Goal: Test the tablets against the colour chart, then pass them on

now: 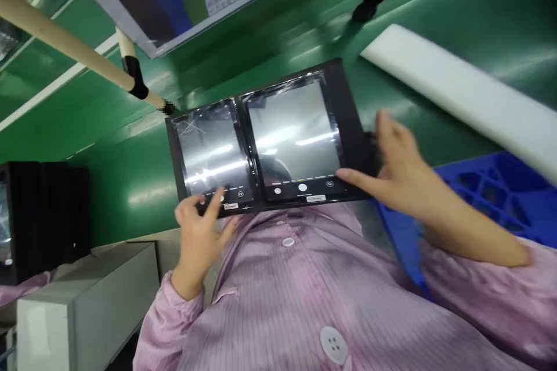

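Two tablets lie side by side in a black tray (354, 127), both showing camera-app screens. On the left tablet (211, 148) there are light reflections and wrinkled film at the upper corner. My left hand (202, 232) is open at its lower edge, with a fingertip at the on-screen buttons. The right tablet (296, 139) shows a pale grey picture above a row of round buttons. At the tray's right end my right hand (400, 177) is open, slightly blurred. Its thumb reaches the right tablet's lower corner and its fingers are raised apart.
A colour chart board (174, 0) stands beyond the tray, near beige pipe legs (139, 84) on the green tabletop (134, 191). To the right are a long white block (461, 87) and a blue plastic crate (487, 191). Black equipment (47, 214) and a grey box (87, 301) sit left.
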`<state>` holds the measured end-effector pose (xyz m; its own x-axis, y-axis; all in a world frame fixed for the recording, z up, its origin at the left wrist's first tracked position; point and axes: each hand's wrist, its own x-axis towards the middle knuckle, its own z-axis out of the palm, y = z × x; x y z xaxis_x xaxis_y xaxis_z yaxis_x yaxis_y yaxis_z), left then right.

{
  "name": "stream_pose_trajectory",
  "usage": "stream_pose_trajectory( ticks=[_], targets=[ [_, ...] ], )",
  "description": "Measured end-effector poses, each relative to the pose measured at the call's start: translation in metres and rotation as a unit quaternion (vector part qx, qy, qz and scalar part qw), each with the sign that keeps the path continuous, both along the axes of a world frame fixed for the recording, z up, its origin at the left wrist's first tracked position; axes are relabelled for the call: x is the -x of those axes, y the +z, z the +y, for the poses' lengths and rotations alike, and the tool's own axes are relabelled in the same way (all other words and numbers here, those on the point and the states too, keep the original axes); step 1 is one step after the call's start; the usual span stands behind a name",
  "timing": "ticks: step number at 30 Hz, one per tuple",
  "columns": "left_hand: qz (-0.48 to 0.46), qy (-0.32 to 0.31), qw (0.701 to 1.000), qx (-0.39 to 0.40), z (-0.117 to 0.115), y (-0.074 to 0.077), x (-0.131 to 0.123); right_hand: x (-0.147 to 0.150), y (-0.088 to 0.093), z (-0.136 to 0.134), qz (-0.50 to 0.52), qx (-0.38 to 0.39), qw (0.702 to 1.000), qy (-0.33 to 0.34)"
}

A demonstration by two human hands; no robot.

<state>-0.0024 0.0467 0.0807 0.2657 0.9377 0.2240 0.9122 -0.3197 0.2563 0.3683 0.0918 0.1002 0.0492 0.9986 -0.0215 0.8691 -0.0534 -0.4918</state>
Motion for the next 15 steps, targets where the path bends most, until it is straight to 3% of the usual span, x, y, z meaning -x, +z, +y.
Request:
stream_pose_trajectory(
  ticks=[3, 6, 10, 15],
  targets=[
    [-0.050, 0.054, 0.995, 0.067, 0.007, -0.011, 0.027, 0.010, -0.012, -0.011, 0.020, -0.023, 0.998, 0.046],
    [-0.100, 0.090, 0.983, 0.124, 0.010, -0.018, 0.039, 0.013, -0.015, -0.014, 0.020, -0.046, 0.997, 0.051],
    [-0.144, 0.146, 0.970, 0.127, 0.004, -0.018, 0.028, 0.008, -0.010, -0.005, 0.059, -0.052, 0.996, 0.046],
    [-0.197, 0.190, 0.956, 0.108, 0.003, -0.021, 0.012, -0.004, -0.002, 0.026, 0.112, -0.024, 0.993, 0.009]
  ],
)
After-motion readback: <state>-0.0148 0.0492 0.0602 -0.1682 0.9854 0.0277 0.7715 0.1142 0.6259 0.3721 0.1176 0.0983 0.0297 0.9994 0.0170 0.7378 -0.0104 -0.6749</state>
